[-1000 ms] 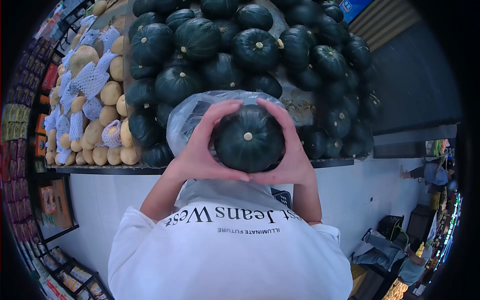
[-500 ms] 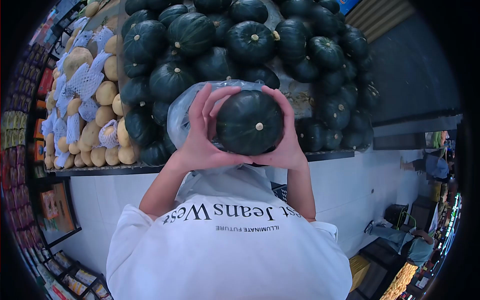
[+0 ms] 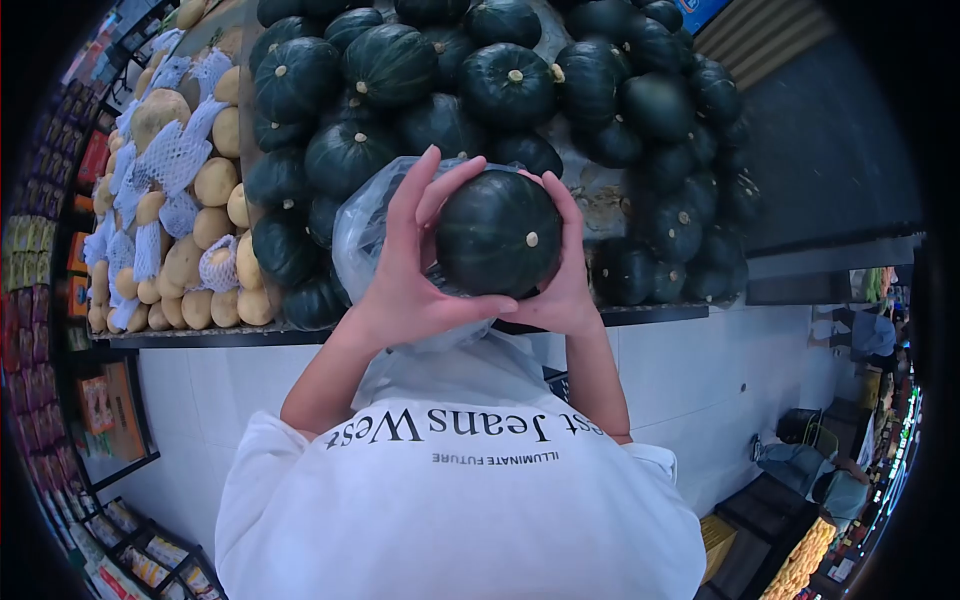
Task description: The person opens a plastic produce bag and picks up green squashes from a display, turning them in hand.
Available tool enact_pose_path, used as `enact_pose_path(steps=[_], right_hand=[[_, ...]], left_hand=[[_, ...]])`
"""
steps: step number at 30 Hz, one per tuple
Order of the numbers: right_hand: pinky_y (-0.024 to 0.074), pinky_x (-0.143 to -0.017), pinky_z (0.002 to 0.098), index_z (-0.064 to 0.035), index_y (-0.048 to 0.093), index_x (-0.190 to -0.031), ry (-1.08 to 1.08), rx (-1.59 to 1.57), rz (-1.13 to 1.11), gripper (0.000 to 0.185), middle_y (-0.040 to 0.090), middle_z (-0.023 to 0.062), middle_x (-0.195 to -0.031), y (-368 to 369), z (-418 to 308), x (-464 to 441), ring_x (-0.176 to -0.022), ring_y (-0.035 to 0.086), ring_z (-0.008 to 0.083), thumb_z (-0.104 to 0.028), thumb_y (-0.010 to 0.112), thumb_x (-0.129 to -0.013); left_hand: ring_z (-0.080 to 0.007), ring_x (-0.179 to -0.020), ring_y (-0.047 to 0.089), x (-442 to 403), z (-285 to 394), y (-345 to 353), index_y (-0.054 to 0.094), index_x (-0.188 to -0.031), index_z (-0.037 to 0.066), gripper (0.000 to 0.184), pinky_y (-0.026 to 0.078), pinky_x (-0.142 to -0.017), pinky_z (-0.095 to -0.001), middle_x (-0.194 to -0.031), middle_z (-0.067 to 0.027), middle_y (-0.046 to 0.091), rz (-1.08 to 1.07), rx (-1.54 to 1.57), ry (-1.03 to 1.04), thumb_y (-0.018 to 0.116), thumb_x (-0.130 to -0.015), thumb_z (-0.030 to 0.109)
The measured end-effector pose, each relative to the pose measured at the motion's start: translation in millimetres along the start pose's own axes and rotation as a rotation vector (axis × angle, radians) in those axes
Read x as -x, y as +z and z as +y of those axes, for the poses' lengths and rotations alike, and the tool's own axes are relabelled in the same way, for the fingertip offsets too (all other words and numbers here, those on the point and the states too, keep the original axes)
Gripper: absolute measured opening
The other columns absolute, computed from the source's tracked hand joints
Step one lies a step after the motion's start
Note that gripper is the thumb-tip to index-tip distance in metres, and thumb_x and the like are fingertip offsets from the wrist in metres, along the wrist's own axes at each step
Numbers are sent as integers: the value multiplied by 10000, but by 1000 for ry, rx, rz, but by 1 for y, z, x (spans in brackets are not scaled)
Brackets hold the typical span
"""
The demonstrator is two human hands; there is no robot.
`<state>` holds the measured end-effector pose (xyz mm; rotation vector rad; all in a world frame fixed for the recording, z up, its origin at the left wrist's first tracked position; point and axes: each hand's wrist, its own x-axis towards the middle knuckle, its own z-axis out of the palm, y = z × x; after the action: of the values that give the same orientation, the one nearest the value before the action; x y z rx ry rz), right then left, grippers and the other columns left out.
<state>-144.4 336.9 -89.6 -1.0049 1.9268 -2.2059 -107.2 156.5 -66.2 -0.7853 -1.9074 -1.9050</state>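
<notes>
A round dark green pumpkin (image 3: pixel 495 235) is between my two hands, its pale stem facing to the right of its middle. My left hand (image 3: pixel 415 270) curves around its left side, thumb along the bottom and fingers raised. On its right side my right hand (image 3: pixel 568 270) wraps around it, fingers at the upper right. A clear plastic bag (image 3: pixel 360 235) hangs behind and beside my left hand. Behind the hands, many dark green pumpkins (image 3: pixel 390 65) are piled on the stand.
Pale yellow melons (image 3: pixel 215 182), some in white foam nets, lie at the left of the stand. The stand's front edge (image 3: pixel 230 340) runs below them. Packaged goods fill shelves (image 3: pixel 30 300) at the far left. Another person (image 3: pixel 840 490) is at the lower right.
The held pumpkin has turned, so its stem has moved from its middle to the right and upward. Both hands have risen slightly, and my left hand's fingers have spread upward.
</notes>
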Motion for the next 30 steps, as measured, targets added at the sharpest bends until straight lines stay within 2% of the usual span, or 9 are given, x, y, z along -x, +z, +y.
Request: enact_pose_path(steps=[4, 8, 11, 14, 15, 19, 22, 26, 30], right_hand=[[341, -1082, 387, -82, 266, -1430, -57, 156, 55, 1145, 322, 138, -1436, -7, -19, 0, -1316, 381, 274, -149, 899, -477], [357, -1067, 380, -65, 271, -1421, 63, -126, 155, 1158, 376, 121, -1383, -16, -43, -4, -1271, 429, 251, -164, 907, -459], [367, -1062, 382, -50, 265, -1419, 85, -248, 252, 1152, 398, 118, -1360, -25, -41, -2, -1265, 435, 247, -155, 914, -473], [391, -1046, 383, -53, 264, -1421, 96, -251, 317, 1130, 408, 116, -1350, -37, -35, 7, -1253, 449, 246, -125, 900, -489], [398, -1041, 382, -54, 265, -1420, 117, -273, 338, 1129, 409, 117, -1348, -41, -37, 12, -1248, 454, 245, -119, 898, -487], [427, -1019, 380, -64, 275, -1407, 108, -137, 347, 1093, 426, 123, -1333, -58, -33, 26, -1233, 471, 252, -75, 881, -499], [436, -1010, 382, -76, 270, -1404, 126, -47, 386, 1056, 439, 127, -1322, -66, -24, 32, -1221, 482, 253, -70, 871, -536], [449, -992, 379, -93, 254, -1405, 145, -73, 531, 1015, 449, 128, -1308, -73, -5, 34, -1193, 501, 246, -67, 859, -590], [456, -981, 369, -99, 252, -1400, 197, 193, 630, 996, 446, 134, -1303, -73, 15, 30, -1180, 505, 245, -52, 855, -608]], left_hand=[[-341, -1287, 431, -15, 4, 4, 74, -1487, 86, 1224, 369, -1063, -429, -1451, -236, 315, -31, -101, 43, 903, -600, 242], [-366, -1291, 430, -36, 5, 21, 81, -1491, 60, 1210, 367, -1050, -451, -1444, -270, 320, -89, -99, 104, 883, -622, 317], [-409, -1283, 435, -39, -3, 30, 64, -1493, 47, 1125, 387, -1024, -445, -1429, -305, 329, -167, -148, -13, 800, -708, 379], [-451, -1223, 477, -32, 3, 36, 62, -1491, 37, 1025, 409, -994, -431, -1407, -324, 342, -243, -387, -347, 692, -784, 431], [-466, -1113, 547, -31, 7, 35, 61, -1487, 29, 967, 441, -948, -414, -1302, -314, 467, -300, -383, -449, 626, -828, 456], [-408, -965, 632, -32, -4, 45, 158, -1457, 17, 811, 473, -868, -411, -1039, -250, 640, -513, -134, -547, 561, -892, 436], [-377, -961, 635, -45, -17, 59, 265, -1409, -4, 747, 474, -863, -394, -1015, -236, 649, -607, -105, -716, 567, -892, 443], [-123, -460, 520, -57, -29, 81, 338, -1354, -21, 632, 406, -395, -242, -711, -90, 607, -413, -27, -793, 574, -909, 360], [-148, -438, 536, -57, -47, 92, 170, -1452, -32, 772, 408, -370, -266, -694, -109, 603, -310, -19, -809, 576, -902, 328]])
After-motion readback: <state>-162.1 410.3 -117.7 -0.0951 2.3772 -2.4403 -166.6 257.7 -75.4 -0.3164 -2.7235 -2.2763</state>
